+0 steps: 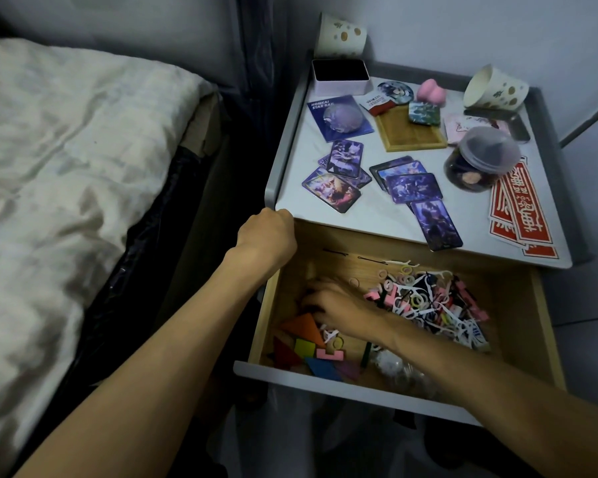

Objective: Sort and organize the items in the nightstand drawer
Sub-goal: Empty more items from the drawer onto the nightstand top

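Head view: open light-wood drawer with grey front [548,326] is pulled out beneath the white, grey-rimmed bench [296,167]. The left hand [266,232] is clenched on the bench's front-left corner. The right hand [335,305] is lowered into the drawer's left half, just above flat coloured tangram pieces [302,331]. Its fingers [313,298] are bent down, and a grasp cannot be told. A tangle of hair ties and white floss picks [425,298] is heaped to its right.
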